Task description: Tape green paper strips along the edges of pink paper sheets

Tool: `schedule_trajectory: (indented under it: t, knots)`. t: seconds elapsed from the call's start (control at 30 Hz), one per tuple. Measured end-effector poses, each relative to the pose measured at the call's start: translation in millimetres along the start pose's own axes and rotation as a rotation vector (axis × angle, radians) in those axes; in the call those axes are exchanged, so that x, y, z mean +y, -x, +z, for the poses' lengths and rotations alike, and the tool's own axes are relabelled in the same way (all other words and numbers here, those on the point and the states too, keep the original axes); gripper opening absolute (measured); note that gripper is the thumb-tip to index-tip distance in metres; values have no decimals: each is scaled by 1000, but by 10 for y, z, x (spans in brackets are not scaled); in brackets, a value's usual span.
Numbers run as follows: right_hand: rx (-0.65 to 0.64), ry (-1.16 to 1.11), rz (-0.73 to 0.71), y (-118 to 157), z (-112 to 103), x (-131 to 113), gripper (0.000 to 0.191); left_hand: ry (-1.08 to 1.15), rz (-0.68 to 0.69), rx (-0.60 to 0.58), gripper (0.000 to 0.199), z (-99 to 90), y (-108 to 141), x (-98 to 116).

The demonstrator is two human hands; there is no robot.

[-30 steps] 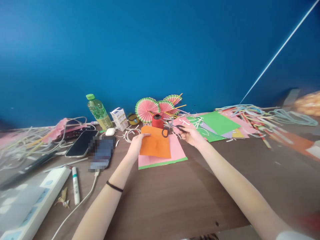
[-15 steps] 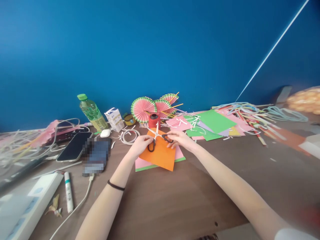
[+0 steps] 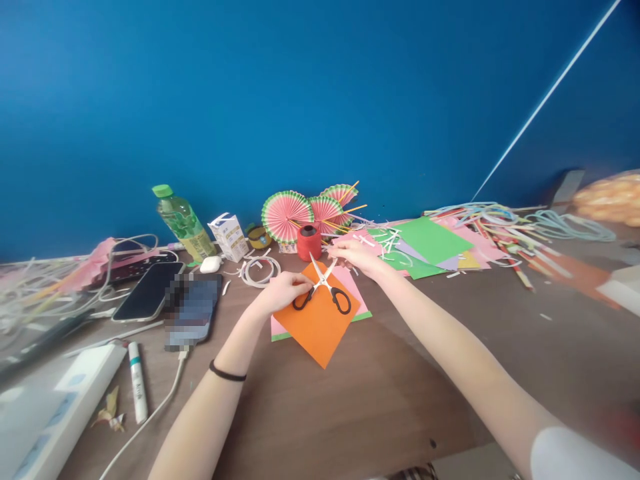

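Note:
Black-handled scissors (image 3: 323,280) lie spread apart over an orange paper square (image 3: 320,330), blades pointing away from me. My left hand (image 3: 285,293) is closed at the left handle, its fingertips pressed together there. At the tip of the right blade, the fingers of my right hand (image 3: 354,257) are pinched together. The right handle loop rests free on the paper. Beneath the orange square is a pink sheet with a green edge (image 3: 363,316). A red thread spool (image 3: 309,245) stands just beyond the blades.
Pink-and-green pleated fans (image 3: 287,217) lean at the wall. A green-capped bottle (image 3: 183,223), small carton (image 3: 229,237), two phones (image 3: 194,312) and a marker (image 3: 138,383) are at left. Coloured paper (image 3: 433,241), scraps and straws (image 3: 520,257) lie right.
My right hand has moved from the right handle to the blade tip. The scissors have shifted slightly nearer, and the orange square has turned, one corner now pointing toward me.

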State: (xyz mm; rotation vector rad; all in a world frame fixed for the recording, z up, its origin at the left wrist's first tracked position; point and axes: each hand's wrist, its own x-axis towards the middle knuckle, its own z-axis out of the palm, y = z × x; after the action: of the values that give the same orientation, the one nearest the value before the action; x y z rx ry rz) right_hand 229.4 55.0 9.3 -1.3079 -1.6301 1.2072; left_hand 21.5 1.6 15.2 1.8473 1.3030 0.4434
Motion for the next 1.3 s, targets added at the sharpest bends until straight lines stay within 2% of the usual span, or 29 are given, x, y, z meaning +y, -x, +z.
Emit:
schedule_trajectory:
  t: [0.17, 0.27, 0.37, 0.5, 0.6, 0.67, 0.7, 0.8, 0.87, 0.93, 1.0, 1.1, 1.23, 1.3]
  knots:
    - [197, 136, -24, -69, -207, 73, 24, 25, -21, -39, 29, -8, -20, -45]
    - [402, 259, -20, -88, -472, 143, 20, 94, -28, -25, 29, -39, -27, -88]
    - [617, 402, 36, -52, -738, 256, 28, 156, -32, 54, 29, -91, -18, -117]
    - [744, 530, 124, 40, -953, 421, 24, 219, -57, 119, 30, -183, 23, -96]
    - [781, 580, 162, 91, -975, 461, 24, 241, -69, 186, 28, -251, 48, -69]
    - [764, 580, 118, 125, -910, 407, 28, 255, -76, 271, 27, -278, 48, -66]
    - [746, 569, 52, 149, -847, 352, 29, 269, -84, 321, 26, -284, 43, -67]
    - [679, 482, -335, 256, -531, 97, 26, 320, -115, 448, 28, -271, 24, -58]
    - [491, 396, -513, 345, -245, -91, 25, 341, -124, 485, 31, -246, 18, -27]
    - [293, 389, -571, 412, 47, -232, 23, 336, -116, 515, 33, -218, 22, 19]
    - [220, 421, -585, 434, 291, -297, 25, 326, -103, 544, 33, -195, 34, 66]
    - [221, 454, -477, 406, 511, -293, 32, 294, -81, 579, 33, -164, 53, 111]
    - [182, 405, -373, 386, 604, -260, 51, 220, -44, 599, 33, -99, 54, 144]
    - [171, 393, -337, 395, 624, -244, 54, 206, -35, 601, 33, -51, 44, 170]
